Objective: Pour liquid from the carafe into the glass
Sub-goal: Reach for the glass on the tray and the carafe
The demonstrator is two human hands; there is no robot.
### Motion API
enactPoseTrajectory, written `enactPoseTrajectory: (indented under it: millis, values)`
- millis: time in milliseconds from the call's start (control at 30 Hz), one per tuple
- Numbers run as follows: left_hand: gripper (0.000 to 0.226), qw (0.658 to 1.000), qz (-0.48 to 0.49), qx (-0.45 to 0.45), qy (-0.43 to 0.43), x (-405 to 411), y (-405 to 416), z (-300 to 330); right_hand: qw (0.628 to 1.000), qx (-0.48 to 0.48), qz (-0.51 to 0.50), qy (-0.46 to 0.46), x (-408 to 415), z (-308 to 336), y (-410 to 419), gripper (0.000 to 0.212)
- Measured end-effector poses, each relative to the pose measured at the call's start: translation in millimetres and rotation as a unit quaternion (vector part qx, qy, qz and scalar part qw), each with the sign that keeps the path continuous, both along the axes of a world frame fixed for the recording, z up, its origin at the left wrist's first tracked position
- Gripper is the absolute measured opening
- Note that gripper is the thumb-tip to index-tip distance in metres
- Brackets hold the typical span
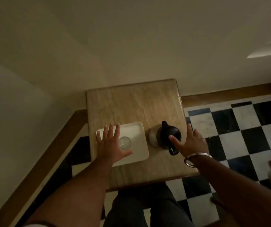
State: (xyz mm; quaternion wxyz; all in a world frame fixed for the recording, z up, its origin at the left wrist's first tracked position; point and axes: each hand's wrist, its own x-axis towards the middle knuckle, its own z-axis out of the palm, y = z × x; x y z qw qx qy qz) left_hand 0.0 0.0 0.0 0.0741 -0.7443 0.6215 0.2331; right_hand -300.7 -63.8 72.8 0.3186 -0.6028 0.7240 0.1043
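A carafe with a black lid, spout and handle stands on the right half of a small stone-topped table. My right hand hovers just right of it, fingers spread, thumb over the lid; it holds nothing. A clear glass, seen from above, stands on a white square tray on the left half. My left hand hangs spread over the tray's left side, thumb beside the glass, gripping nothing.
The table stands in a room corner, walls behind and to the left. A black-and-white checkered floor lies to the right. My legs are under the table's near edge. A metal bangle circles my right wrist.
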Motion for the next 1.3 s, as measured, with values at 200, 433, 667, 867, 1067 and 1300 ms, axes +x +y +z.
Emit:
enactPoseTrajectory:
  millis: [200, 433, 667, 867, 1067, 1300]
  values:
    - [0.131, 0.977, 0.085, 0.091, 0.171, -17.0, 20.2, -69.3, 0.978, 0.006, -0.151, -0.144, 2.2, -53.7, 19.0, 0.081]
    - [0.102, 0.95, 0.185, -0.011, 0.251, -22.2, 21.5, -105.1, 0.905, -0.034, -0.311, -0.288, 21.0, -87.5, 28.5, 0.072]
    - [0.083, 0.947, 0.204, -0.042, 0.244, -18.8, 16.4, -111.0, 0.882, -0.03, -0.354, -0.31, 19.9, -95.7, 23.5, 0.05]
    - [0.078, 0.943, 0.221, -0.049, 0.245, -20.5, 13.8, -98.3, 0.89, -0.015, -0.336, -0.308, 11.1, -92.2, 16.6, 0.053]
    - [0.076, 0.941, 0.224, -0.084, 0.239, -16.8, 9.0, -87.1, 0.919, -0.028, -0.272, -0.286, 2.8, -80.6, -20.2, 0.064]
    - [0.076, 0.939, 0.24, -0.102, 0.225, -14.3, -0.8, -76.2, 0.973, -0.016, -0.086, -0.215, 15.9, -70.4, -63.4, 0.084]
